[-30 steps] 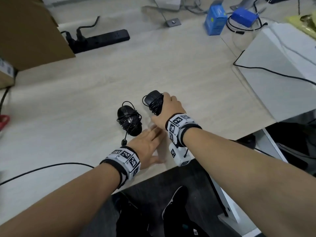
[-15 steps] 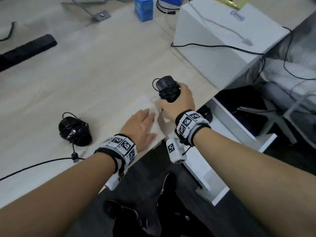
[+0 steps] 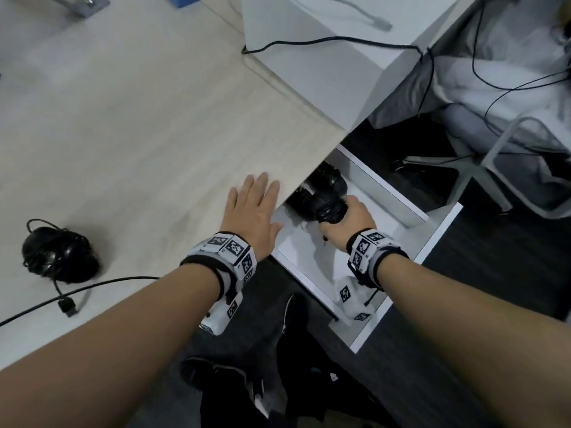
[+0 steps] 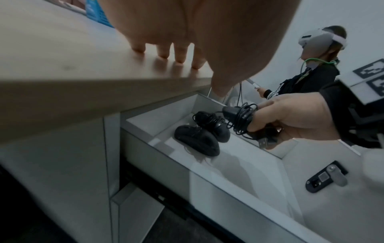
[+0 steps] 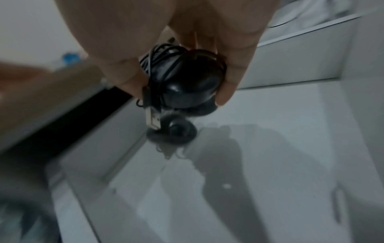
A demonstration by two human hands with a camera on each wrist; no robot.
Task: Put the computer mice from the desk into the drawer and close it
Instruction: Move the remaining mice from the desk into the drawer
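Over the open drawer (image 3: 438,239), right hand (image 3: 346,225) — grip curled round cord-wrapped mouse (image 3: 329,208), left hand (image 3: 250,211) flat on desk (image 3: 123,118)

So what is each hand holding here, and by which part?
The right hand grips a cable-wrapped black mouse by its sides, thumb opposite fingers, over the open drawer. The left hand holds nothing, flat on the desk.

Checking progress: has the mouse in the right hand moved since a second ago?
Yes. The mouse in the right hand went off the desk, now over the open drawer.
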